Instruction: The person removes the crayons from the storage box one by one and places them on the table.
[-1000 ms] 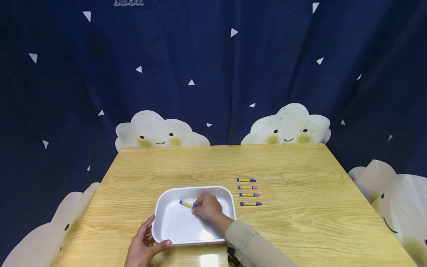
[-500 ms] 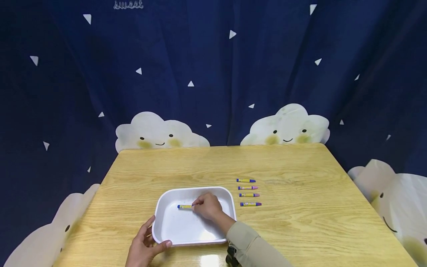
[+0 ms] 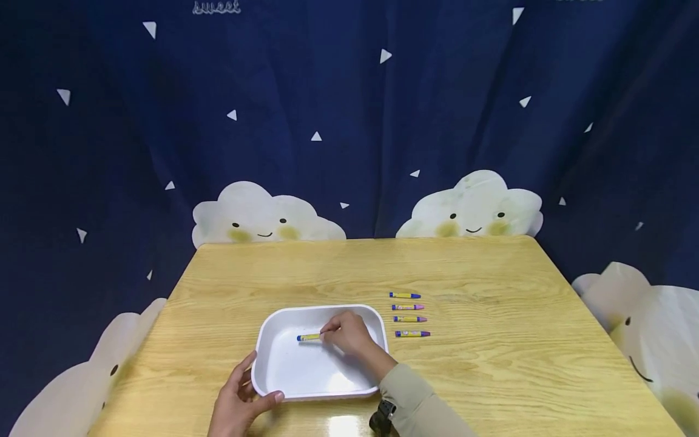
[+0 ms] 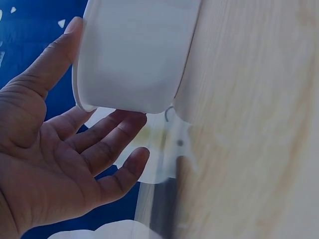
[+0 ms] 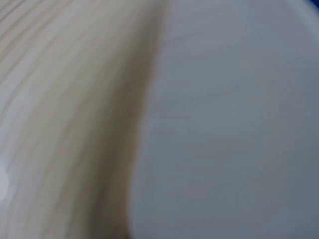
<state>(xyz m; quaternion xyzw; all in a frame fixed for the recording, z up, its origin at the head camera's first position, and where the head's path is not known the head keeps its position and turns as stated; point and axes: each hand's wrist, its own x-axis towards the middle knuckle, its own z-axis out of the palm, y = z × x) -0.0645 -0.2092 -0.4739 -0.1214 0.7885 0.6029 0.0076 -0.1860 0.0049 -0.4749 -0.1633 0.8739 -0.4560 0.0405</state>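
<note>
A white tray (image 3: 295, 370) with raised walls lies on the wooden table. My right hand (image 3: 349, 334) reaches inside it and pinches one end of a yellow-wrapped crayon (image 3: 309, 337) whose blue end points left. The pinched end is hidden by the fingers. My left hand (image 3: 235, 394) holds the tray's near left corner, thumb along the near rim and fingers at the left side. In the left wrist view, the spread left hand (image 4: 75, 144) touches the tray's wall (image 4: 134, 59). The right wrist view is blurred and shows only the tray's wall (image 5: 234, 129) and tabletop.
Right of the tray, several crayons lie in a column: a blue one (image 3: 405, 295), a pink one (image 3: 408, 308), a light purple one (image 3: 409, 319) and a purple one (image 3: 412, 334). A dark blue curtain (image 3: 349, 109) with clouds hangs behind the table (image 3: 491, 376).
The crayon in my right hand has turned from slanted to nearly level inside the tray. My left hand stays at the tray's corner. The head view has shifted slightly.
</note>
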